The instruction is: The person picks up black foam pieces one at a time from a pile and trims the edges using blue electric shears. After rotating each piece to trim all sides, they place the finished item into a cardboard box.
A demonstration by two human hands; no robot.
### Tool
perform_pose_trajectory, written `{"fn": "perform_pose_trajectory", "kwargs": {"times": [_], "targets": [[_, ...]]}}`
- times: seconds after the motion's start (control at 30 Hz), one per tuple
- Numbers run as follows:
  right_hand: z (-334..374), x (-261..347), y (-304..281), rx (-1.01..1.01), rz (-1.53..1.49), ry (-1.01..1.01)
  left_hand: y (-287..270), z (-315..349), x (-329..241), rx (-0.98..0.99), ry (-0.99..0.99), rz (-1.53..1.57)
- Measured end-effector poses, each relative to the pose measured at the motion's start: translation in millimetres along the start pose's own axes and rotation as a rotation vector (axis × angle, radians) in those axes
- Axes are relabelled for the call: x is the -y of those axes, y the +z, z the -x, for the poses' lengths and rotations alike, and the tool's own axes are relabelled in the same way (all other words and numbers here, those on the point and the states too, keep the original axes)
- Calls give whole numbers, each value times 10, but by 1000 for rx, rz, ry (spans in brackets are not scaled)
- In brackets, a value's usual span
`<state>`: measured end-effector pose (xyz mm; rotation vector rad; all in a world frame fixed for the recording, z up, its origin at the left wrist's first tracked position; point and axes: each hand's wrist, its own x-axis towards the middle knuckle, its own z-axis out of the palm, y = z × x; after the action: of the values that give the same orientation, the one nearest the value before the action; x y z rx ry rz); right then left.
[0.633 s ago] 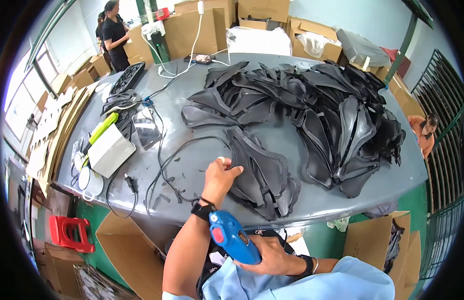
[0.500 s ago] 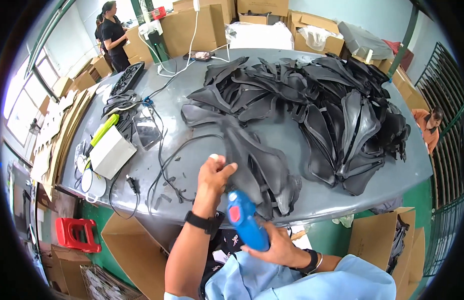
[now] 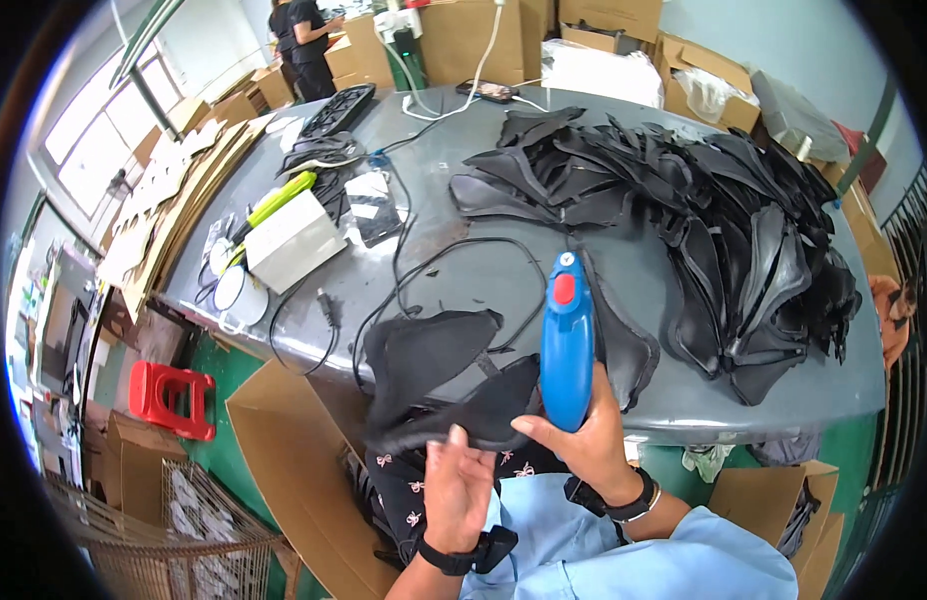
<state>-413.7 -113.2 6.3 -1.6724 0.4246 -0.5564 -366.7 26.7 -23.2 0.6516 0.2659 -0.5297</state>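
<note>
The right hand [image 3: 584,440] is closed around the lower part of a blue glue gun [image 3: 567,340], which stands almost upright with its red button facing the camera. The left hand [image 3: 459,485] grips from below the near edge of a black fabric piece [image 3: 434,375]. This piece hangs partly over the near edge of the grey table [image 3: 644,260], just left of the glue gun and touching it. A black cable [image 3: 424,265] makes a loop on the table behind the fabric piece. Farther out, toward the far and right sides of the table, a big pile of black pieces [image 3: 704,210] lies spread. Near the left edge of the table there is a white box [image 3: 292,240] with a green-yellow tool [image 3: 279,200] beside it. Under the near edge an open cardboard box [image 3: 294,440] stands on the green floor, and a red stool [image 3: 169,398] is to its left. At the far corner a person in black [image 3: 302,35] stands.
</note>
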Motion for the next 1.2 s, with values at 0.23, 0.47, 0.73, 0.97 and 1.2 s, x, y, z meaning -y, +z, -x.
{"fn": "perform_pose_trajectory", "kwargs": {"times": [0.23, 0.47, 0.73, 0.97, 1.2], "targets": [[-51, 30, 32, 95, 139, -76, -291, 558, -525, 357, -153, -867], [-47, 211, 29, 471, 27, -15, -212, 464, -980, 89, 404, -932], [321, 173, 226, 447, 432, -202, -172, 415, -866, -133, 613, -188], [584, 158, 507, 721, 447, -387, -138, 380, -643, -188, 807, -59], [583, 203, 555, 764, 448, -378, -256, 311, -521, -233, 982, -269]]}}
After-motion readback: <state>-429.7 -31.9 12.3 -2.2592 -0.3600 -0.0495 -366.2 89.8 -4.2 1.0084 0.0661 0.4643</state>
